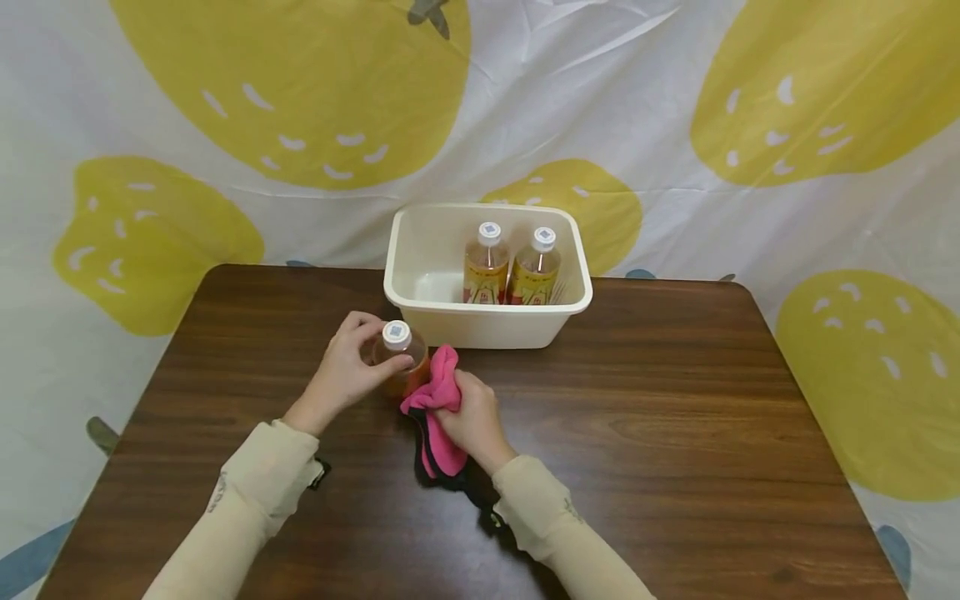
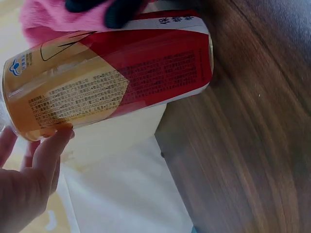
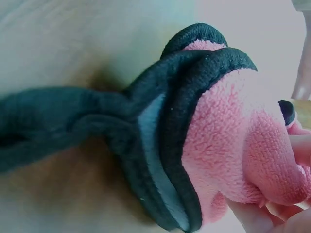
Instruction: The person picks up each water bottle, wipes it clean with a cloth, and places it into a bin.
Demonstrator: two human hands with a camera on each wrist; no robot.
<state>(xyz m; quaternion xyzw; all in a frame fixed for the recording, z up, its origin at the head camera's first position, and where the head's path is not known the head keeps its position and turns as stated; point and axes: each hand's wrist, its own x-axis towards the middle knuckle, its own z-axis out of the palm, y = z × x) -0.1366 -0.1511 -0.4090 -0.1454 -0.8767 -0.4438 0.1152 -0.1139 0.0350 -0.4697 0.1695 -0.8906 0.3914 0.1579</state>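
Observation:
My left hand [image 1: 348,367] grips a drink bottle [image 1: 417,373] near its shoulder, with thumb and fingers around it below the white cap [image 1: 396,335]. In the left wrist view, the bottle's label [image 2: 112,77] is gold and red with printed text, and the fingers [image 2: 53,150] hold its upper end. A pink fluffy cloth [image 1: 442,387] with black edging is bunched in my right hand [image 1: 476,421], up against the bottle's right side. Seen from the right wrist, the cloth [image 3: 223,131] hangs in folds, with a black band trailing away.
Just behind the hands, a cream plastic bin [image 1: 480,327] stands at the table's back edge. Two similar bottles with white caps, one [image 1: 486,271] beside the other [image 1: 535,275], stand upright in its right half. Behind the brown wooden table [image 1: 660,417] hangs a lemon-print curtain [image 1: 585,100].

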